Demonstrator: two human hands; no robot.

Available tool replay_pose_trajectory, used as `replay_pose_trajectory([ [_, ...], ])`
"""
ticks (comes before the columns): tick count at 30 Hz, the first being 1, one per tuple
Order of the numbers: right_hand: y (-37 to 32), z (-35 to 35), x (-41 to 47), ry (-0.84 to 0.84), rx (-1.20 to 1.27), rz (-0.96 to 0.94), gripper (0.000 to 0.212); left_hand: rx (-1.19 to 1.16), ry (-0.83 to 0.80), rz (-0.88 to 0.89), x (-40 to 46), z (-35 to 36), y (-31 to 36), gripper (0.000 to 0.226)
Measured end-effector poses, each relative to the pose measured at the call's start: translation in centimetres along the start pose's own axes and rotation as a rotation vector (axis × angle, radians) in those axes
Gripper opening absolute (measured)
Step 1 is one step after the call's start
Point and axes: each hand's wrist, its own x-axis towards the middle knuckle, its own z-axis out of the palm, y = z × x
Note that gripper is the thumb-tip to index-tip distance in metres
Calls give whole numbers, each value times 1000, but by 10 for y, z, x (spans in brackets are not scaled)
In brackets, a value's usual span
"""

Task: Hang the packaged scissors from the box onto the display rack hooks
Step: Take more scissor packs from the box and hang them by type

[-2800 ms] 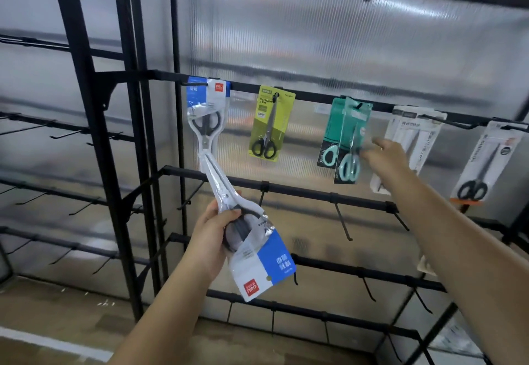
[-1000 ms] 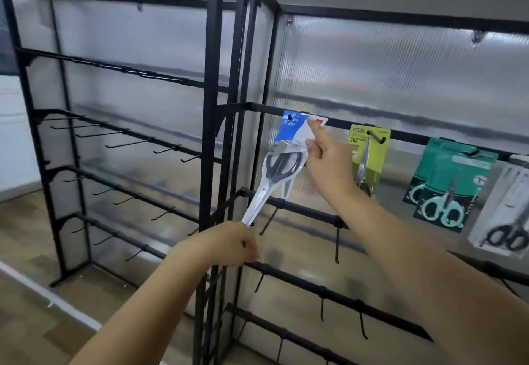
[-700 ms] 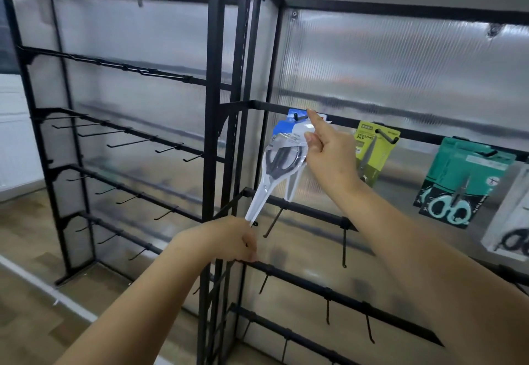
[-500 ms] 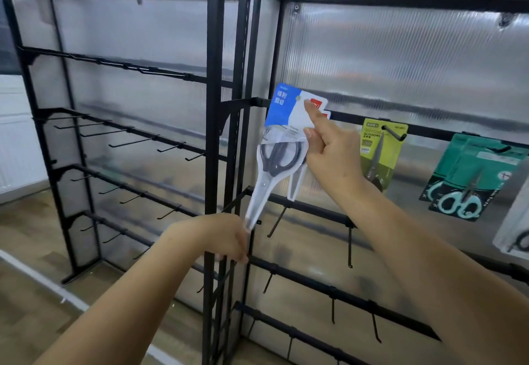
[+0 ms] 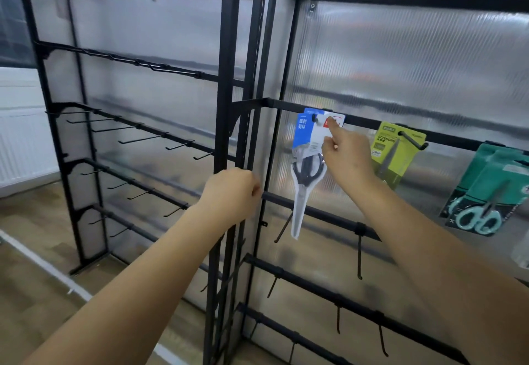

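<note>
On top rail [image 5: 286,104]: blue pack [image 5: 310,147] 1; yellow pack [image 5: 396,154] 1; teal packs [image 5: 486,193] 2

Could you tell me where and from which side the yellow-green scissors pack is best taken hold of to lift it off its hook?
Pinch the lower half of the yellow-green pack from the front, thumb on its face. It hangs flat against the panel, so only its face and edges are reachable. The hook pokes through the top and points outward, so the grip should probably stay below it and draw the card forward.

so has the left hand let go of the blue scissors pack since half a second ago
Yes. The left hand has come off the blue scissors pack tip and sits left of it, by the black rack upright.
</note>
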Motion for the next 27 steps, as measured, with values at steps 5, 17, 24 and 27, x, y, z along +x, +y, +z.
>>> replay_pose_trajectory([
  [5,1,-7,34,-325,-366,160,44,-27,99,49,20,-18,24,19],
  [17,29,-41,-106,-545,-537,16,31,29,-123,136,-2,42,107,25],
  [24,121,-49,-268,-904,-372,333,17,-12,-627,173,-90,159,161,28],
  [27,162,-49,-355,-991,-299,510,22,4,-793,218,-144,200,180,30],
])
